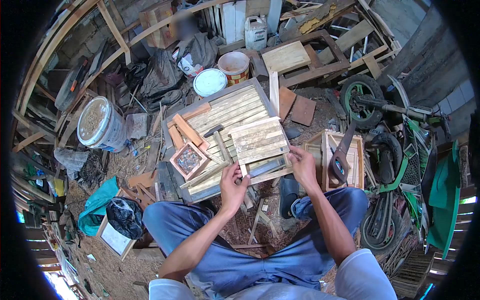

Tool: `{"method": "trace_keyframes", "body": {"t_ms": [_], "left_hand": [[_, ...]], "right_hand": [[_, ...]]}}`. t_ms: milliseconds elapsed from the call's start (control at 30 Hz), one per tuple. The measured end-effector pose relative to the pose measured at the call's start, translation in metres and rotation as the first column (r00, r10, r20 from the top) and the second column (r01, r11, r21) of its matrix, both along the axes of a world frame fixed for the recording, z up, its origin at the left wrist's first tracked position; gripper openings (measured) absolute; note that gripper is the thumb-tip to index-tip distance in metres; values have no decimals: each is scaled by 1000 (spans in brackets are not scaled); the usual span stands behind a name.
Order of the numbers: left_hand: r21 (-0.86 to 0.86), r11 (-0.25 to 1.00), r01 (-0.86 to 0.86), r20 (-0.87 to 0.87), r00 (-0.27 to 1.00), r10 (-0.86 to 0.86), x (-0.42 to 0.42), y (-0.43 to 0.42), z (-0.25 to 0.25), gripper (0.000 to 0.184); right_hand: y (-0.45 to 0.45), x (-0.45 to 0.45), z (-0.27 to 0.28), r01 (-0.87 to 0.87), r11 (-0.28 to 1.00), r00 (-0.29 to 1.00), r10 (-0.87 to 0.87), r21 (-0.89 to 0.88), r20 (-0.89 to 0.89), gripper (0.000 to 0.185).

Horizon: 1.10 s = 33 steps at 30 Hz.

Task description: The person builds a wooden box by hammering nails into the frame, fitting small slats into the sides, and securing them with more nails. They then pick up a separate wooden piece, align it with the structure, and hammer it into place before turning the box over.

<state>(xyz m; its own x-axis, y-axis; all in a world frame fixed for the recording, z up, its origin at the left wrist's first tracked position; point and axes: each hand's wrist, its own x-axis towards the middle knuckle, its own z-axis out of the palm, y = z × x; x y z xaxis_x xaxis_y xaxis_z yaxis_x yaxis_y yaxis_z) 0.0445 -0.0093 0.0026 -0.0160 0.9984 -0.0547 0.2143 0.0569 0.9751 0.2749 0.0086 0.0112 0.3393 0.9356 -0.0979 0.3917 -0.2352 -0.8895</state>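
A small slatted wooden panel (257, 142) is tilted over the low worktable (245, 95). My left hand (234, 187) is closed at its near left corner, with the fingers around a short wooden strip (244, 171) that juts from the panel's near edge. At the near right corner, my right hand (304, 167) pinches the panel between thumb and fingers. A hammer (213, 131) lies left of the panel, its handle pointing towards me. Beside it sits a wooden box of nails (189, 159), with several wood offcuts (187, 131) behind.
On the right, a handsaw (342, 155) rests on an open wooden crate (325, 180), with a small green motorbike (407, 165) beyond. Buckets (210, 82) stand behind the worktable, and a larger filled bucket (102, 125) is at left. Scrap wood and shavings cover the floor.
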Motion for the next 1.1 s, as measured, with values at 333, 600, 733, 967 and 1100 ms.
{"method": "trace_keyframes", "body": {"t_ms": [333, 600, 733, 967, 1100], "left_hand": [[-9, 1000, 4, 3, 1000, -4, 0, 0, -4, 52], [-3, 1000, 13, -18, 1000, -13, -2, 1, -3, 52], [1, 1000, 15, -7, 1000, -15, -2, 2, -4, 53], [-12, 1000, 8, 14, 1000, -7, 1, 0, 3, 56], [-26, 1000, 1, 27, 1000, 0, 1, 0, 3, 58]], "right_hand": [[2, 4, -14, -2, 1000, 1000, 2, 30, 12, 30], [2, 4, -17, -1, 999, 1000, 1, 32, -6, 30], [3, 4, -20, -4, 999, 998, 7, 52, -61, 31], [3, 3, -12, -36, 999, 999, 36, -5, -33, 30], [2, 0, -5, -54, 998, 998, 53, -22, -46, 33]]}}
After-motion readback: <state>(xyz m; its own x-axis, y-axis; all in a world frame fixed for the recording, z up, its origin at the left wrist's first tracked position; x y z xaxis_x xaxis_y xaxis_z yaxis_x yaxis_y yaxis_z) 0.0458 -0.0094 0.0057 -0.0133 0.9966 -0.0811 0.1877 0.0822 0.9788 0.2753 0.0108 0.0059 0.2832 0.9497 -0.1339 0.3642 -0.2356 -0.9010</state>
